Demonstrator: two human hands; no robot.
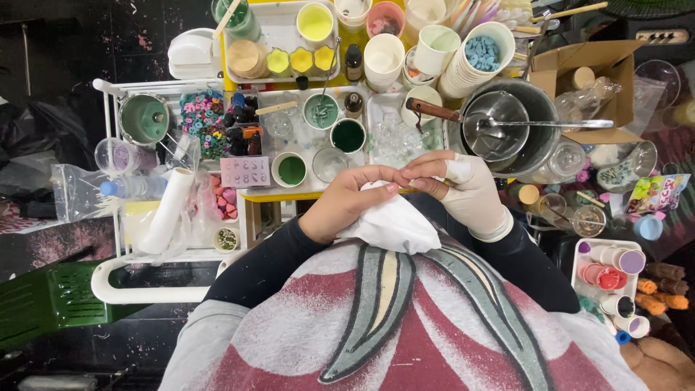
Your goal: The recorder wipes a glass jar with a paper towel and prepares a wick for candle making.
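Note:
My left hand, bare, grips a crumpled white tissue close to my chest. My right hand wears a white glove with some fingertips cut away, and its bare fingertips meet the left hand's fingers at the top of the tissue. Both hands hover just in front of a crowded craft table. Nearest beyond them stand a small white cup of dark green liquid and another green-filled cup.
A metal pot with a ladle stands right of centre. Stacked white cups hold blue pieces. A white side cart at left carries a paper roll, beads and a metal cup. A cardboard box is at right.

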